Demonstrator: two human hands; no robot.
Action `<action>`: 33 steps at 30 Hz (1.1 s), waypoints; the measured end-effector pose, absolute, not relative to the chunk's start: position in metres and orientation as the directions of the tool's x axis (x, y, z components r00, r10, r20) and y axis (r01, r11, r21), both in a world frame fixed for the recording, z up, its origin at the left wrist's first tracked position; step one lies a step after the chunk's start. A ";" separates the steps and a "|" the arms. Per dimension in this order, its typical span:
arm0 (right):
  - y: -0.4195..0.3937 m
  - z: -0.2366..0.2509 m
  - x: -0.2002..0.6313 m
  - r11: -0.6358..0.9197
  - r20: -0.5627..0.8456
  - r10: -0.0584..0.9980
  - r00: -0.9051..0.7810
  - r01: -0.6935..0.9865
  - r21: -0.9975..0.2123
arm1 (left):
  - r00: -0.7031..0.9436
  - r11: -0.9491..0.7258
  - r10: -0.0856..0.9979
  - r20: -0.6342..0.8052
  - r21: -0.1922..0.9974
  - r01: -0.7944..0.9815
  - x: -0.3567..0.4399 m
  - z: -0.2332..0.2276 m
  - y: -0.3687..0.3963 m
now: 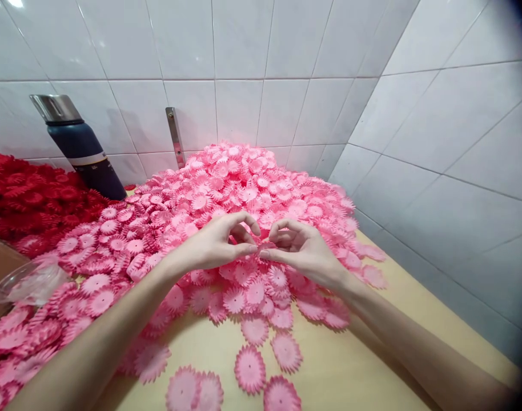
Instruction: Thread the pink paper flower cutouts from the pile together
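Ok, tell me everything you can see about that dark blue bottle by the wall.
The dark blue bottle is a tall flask, metal by its look, with a silver steel cap and a pale band round its body. It stands leaning in the picture against the white tiled wall, between the red flowers and the pink flowers. Neither hand touches it.

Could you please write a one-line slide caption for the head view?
Left hand and right hand meet fingertip to fingertip above a heap of pink fabric flowers on a yellow table.
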State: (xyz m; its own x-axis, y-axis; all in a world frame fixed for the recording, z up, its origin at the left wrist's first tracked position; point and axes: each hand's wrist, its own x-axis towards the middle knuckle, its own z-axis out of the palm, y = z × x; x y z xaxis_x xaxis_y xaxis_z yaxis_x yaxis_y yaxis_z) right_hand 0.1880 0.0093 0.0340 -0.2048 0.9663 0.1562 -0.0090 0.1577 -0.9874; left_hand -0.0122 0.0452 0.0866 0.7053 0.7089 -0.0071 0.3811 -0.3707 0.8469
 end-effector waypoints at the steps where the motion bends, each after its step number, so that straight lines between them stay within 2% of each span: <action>1: 0.009 0.034 0.188 0.163 0.158 0.966 -0.203 0.006 -0.987 | 0.705 -0.382 0.709 -0.012 0.834 0.398 -0.012 0.088 0.044; 5: 0.006 0.034 0.184 0.216 0.198 0.964 -0.179 0.091 -0.972 | 0.713 -0.430 0.701 -0.014 0.789 0.439 -0.011 0.092 0.040; 10: 0.004 0.034 0.180 0.294 0.272 0.943 -0.193 0.097 -0.951 | 0.746 -0.427 0.665 -0.026 0.806 0.409 -0.012 0.096 0.039; 13: 0.003 0.032 0.181 0.290 0.266 0.937 -0.224 0.079 -0.954 | 0.740 -0.423 0.672 -0.031 0.804 0.418 -0.013 0.096 0.040; 18: 0.002 0.030 0.178 0.322 0.295 0.930 -0.220 0.094 -0.942 | 0.783 -0.454 0.622 0.003 0.816 0.357 -0.015 0.094 0.043; 25: 0.003 0.029 0.175 0.323 0.313 0.944 -0.104 0.106 -0.940 | 0.773 -0.439 0.633 -0.034 0.807 0.395 -0.011 0.093 0.039; 33: 0.003 0.024 0.178 0.308 0.287 0.940 -0.186 0.097 -0.946 | 0.757 -0.447 0.654 -0.022 0.795 0.410 -0.008 0.090 0.040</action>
State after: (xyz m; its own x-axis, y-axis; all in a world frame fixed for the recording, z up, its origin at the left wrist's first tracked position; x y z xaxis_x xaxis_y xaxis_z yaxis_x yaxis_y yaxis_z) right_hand 0.1783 0.0030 0.0239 -0.1864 0.9397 0.2868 0.0970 0.3080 -0.9464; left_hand -0.0084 0.0402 0.0903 0.7565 0.6536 -0.0223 0.4101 -0.4475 0.7947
